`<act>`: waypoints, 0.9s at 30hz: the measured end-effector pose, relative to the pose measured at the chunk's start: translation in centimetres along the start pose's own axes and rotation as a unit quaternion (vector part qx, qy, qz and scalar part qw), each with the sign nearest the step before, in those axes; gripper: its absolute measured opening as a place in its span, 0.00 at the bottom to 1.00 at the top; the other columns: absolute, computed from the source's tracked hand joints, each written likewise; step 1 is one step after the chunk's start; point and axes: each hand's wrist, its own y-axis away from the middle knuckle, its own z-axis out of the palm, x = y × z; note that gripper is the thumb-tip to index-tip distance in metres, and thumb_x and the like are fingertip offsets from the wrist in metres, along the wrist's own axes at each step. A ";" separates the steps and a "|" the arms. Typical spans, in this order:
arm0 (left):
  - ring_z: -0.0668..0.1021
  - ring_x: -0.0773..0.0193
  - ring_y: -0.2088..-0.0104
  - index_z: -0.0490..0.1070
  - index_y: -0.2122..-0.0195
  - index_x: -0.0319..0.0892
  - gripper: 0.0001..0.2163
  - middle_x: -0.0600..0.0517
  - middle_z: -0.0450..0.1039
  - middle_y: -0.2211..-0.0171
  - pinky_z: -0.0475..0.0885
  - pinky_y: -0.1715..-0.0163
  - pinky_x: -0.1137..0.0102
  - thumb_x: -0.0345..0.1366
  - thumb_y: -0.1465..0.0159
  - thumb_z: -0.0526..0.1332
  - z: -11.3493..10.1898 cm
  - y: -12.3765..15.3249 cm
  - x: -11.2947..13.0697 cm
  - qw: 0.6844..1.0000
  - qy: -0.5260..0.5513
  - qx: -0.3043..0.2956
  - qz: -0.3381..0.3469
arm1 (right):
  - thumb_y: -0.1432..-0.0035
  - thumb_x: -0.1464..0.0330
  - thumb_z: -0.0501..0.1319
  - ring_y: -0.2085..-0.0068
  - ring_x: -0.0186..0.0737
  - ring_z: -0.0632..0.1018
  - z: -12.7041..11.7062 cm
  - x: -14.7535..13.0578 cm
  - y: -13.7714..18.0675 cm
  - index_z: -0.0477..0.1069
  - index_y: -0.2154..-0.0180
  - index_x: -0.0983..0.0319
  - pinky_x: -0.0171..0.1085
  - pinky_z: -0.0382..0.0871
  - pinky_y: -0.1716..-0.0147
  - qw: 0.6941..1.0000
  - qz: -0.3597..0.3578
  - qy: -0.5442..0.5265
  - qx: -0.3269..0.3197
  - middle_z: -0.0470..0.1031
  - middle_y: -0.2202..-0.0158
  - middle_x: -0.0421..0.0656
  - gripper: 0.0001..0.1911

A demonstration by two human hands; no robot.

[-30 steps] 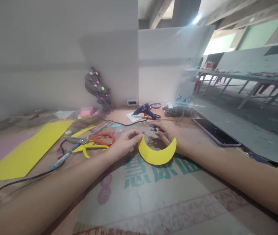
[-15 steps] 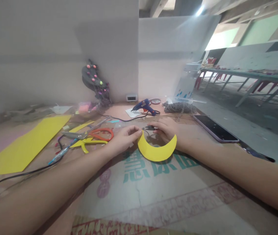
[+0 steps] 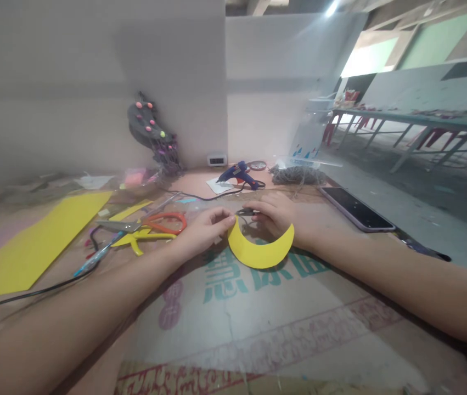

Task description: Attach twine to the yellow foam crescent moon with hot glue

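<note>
A yellow paper crescent (image 3: 260,257) hangs with its curve downward, its left tip pinched between the thumb and fingers of my left hand (image 3: 204,233). My right hand (image 3: 275,215) is closed on a small dark pointed tool that looks like snips (image 3: 245,212). The tool points left, close to the crescent's pinched tip; whether they touch I cannot tell. My right fingers partly hide its handles. Left of my left hand lie orange-handled scissors (image 3: 163,222) and a yellow-handled tool (image 3: 142,237), its kind unclear.
A blue glue gun (image 3: 239,174) rests on a white pad, its cord running left. Grey yarn (image 3: 297,174) lies at the back right, near a phone (image 3: 356,209). A yellow sheet (image 3: 48,241) lies at left. A dark crescent ornament with pompoms (image 3: 142,123) stands by the wall.
The dark tool has moved slightly left, nearer the crescent's pinched tip. My left hand keeps its pinch. The whole view has shifted a little, so the surroundings sit slightly further left and higher.
</note>
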 end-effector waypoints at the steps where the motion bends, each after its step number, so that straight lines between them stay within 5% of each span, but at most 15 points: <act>1: 0.64 0.73 0.81 0.66 0.65 0.41 0.16 0.58 0.63 0.77 0.57 0.84 0.77 0.50 0.40 0.63 0.0 0.0 -0.1 1.000 0.001 -0.001 0.001 | 0.36 0.66 0.57 0.63 0.43 0.74 0.0 0.0 0.0 0.71 0.50 0.57 0.40 0.63 0.63 1.000 0.002 -0.002 0.000 0.77 0.65 0.44 0.13; 27: 0.67 0.72 0.75 0.67 0.67 0.39 0.16 0.57 0.65 0.74 0.61 0.77 0.76 0.49 0.39 0.62 -0.2 -0.2 -0.1 0.999 -0.038 -0.001 0.034 | 0.38 0.63 0.59 0.66 0.40 0.74 -0.3 -0.4 -0.4 0.72 0.54 0.59 0.37 0.61 0.66 1.000 -0.008 0.010 -0.001 0.77 0.67 0.42 0.12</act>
